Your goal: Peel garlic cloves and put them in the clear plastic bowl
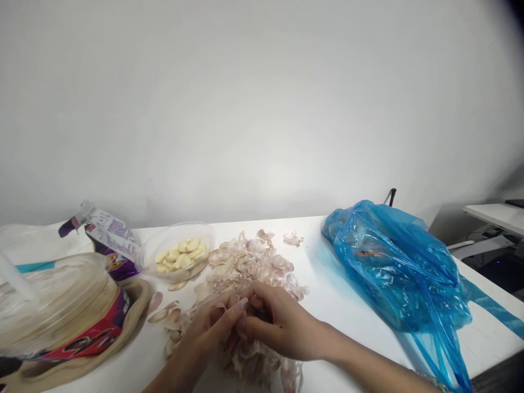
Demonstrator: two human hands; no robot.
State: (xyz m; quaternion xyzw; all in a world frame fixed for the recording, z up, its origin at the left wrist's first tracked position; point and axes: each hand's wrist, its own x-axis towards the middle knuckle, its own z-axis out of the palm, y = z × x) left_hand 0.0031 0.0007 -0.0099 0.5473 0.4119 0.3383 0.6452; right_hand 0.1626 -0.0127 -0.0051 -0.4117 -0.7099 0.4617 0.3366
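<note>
My left hand (213, 322) and my right hand (284, 322) meet at the fingertips, low in the view, over a heap of papery garlic skins (254, 262). Both are closed in a pinch, thumbs bent inward. Whatever lies between the fingers is small and hidden by them. Beyond my left hand stands a clear plastic bowl (148, 252), tilted in view, holding several pale peeled garlic cloves (186, 251). Beside my left wrist lie several brownish pieces (174, 319), which may be unpeeled cloves or husks. More skins spread beneath both hands.
To the right a blue plastic bag (393, 273) with unclear contents sits on the white table (327, 305). At left are a clear-lidded tub with a red label (102, 327), a tan cloth-like item (137, 297) and a purple packet (117, 256). A wall (262, 109) rises behind.
</note>
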